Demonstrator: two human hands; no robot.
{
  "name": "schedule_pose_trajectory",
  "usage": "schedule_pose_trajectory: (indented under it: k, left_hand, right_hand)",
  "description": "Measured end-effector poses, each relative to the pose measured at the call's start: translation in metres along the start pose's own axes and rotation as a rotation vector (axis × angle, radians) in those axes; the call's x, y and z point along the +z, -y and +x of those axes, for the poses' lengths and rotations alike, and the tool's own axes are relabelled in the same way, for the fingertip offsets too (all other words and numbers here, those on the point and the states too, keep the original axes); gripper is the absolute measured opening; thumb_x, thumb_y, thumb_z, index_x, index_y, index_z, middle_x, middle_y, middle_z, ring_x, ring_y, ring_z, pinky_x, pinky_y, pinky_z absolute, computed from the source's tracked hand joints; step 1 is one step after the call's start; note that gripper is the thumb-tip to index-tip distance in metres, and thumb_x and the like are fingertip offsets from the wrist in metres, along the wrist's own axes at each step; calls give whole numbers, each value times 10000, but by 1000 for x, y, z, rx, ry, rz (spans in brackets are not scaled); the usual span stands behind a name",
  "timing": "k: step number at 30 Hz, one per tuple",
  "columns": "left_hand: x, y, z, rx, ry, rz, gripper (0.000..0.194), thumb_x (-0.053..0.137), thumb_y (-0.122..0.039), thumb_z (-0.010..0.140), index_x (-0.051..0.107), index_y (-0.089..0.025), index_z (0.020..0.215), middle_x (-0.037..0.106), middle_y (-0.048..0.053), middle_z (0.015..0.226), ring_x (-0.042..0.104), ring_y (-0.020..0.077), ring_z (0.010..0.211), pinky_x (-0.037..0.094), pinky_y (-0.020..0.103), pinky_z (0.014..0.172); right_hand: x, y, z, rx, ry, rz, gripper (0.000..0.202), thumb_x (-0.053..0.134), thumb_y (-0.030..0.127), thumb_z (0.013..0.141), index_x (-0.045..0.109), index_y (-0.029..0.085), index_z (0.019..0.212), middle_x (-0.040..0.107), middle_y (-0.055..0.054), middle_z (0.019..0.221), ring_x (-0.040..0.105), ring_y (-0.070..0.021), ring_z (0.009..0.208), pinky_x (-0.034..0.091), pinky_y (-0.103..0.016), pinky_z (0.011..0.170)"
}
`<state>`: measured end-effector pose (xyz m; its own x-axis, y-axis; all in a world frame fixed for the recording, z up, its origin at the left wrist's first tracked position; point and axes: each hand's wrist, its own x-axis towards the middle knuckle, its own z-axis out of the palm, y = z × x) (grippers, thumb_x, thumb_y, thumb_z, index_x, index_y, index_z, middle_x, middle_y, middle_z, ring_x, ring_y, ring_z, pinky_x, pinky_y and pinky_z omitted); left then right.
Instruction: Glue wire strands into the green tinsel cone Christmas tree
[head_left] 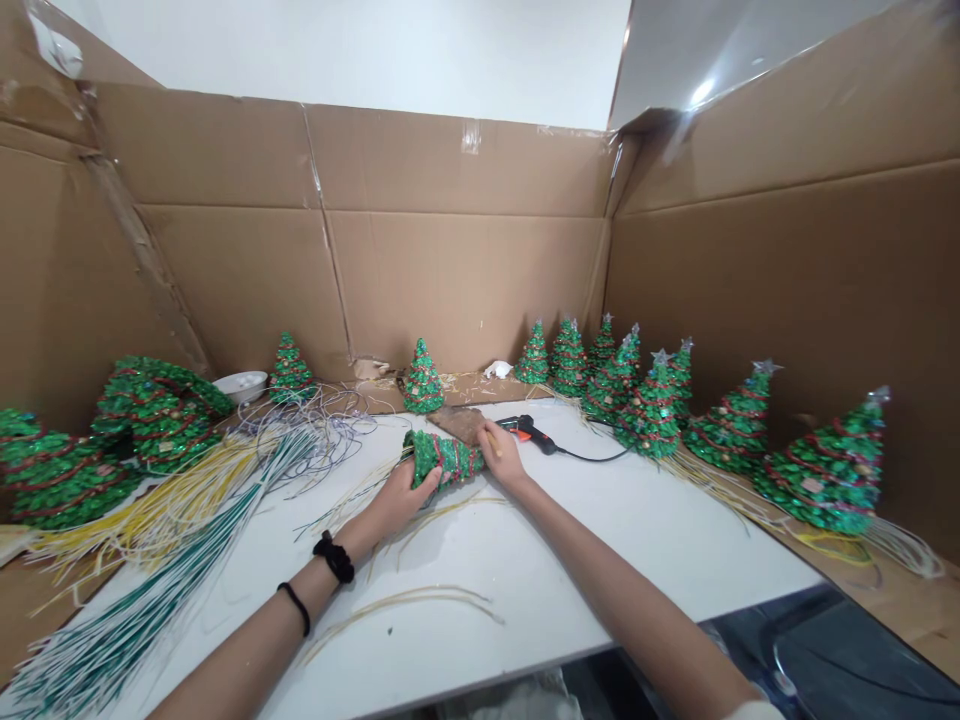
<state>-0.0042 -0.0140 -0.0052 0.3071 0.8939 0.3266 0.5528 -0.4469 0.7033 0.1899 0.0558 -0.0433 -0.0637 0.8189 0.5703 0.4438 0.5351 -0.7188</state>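
A small green tinsel tree [450, 460] with red trim lies on its side above the white tabletop [540, 600]. Around its wide left end are the fingers of my left hand [401, 495]. My right hand [501, 452] is closed at the narrow right end, its fingers pinched on something too small to make out. Just beyond sits a brown flat piece [456, 422]. A black and orange glue gun [529, 432] lies right of my right hand, its cord running right. Loose pale strands [412, 597] lie near my left wrist.
Finished-looking trees with stars [652, 405] line the right side. More green trees [161, 415] and a white bowl [241, 386] stand at left, beside bundles of yellow and green-white strands [172, 560]. One tree [423, 378] stands at the back. Cardboard walls [465, 270] surround the table.
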Motion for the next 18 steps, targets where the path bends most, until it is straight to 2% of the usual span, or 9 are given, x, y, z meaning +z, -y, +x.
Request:
schedule_pose_trajectory:
  k: [4,6,8,10,13,18]
  left_hand:
    - [0,1,1,-2,-12,-6,321,419,-434,832,585,-160,825,638,41,827,543,189,800,457,317,811]
    - [0,2,1,-1,-2,-9,327,412,-438,834,579,-160,792,632,36,796,540,184,778,458,308,791]
    - [0,3,1,-1,14,-9,339,404,-443,840,570,-159,760,629,33,781,536,175,750,458,295,762]
    - [0,3,1,-8,14,-3,346,404,-448,842,570,-156,760,630,33,781,533,173,741,457,290,747]
    - [0,4,1,-16,14,-16,358,403,-450,845,595,-147,839,643,42,837,543,184,795,453,302,783]
    - [1,5,3,-74,16,-130,388,426,-449,830,608,-131,957,659,68,974,556,207,918,439,336,870]
  right_hand:
    - [-9,16,2,61,-201,80,327,290,423,888,452,204,709,538,-10,682,505,-153,674,388,-252,652]
    - [-12,27,2,99,-253,156,357,284,443,891,460,204,693,551,-14,684,512,-151,684,401,-250,661]
    - [-13,36,2,96,-230,230,423,262,473,895,494,200,671,568,-24,681,519,-151,685,412,-254,664]
    - [-11,43,-1,84,-152,299,509,231,514,893,530,193,634,581,-35,660,521,-152,662,419,-264,656]
    - [-2,48,-6,106,-44,380,582,224,572,878,529,188,564,567,-39,593,515,-146,604,425,-270,626]
    - [7,48,-10,115,-43,388,533,276,589,867,508,195,594,518,-18,581,496,-142,595,419,-264,589]
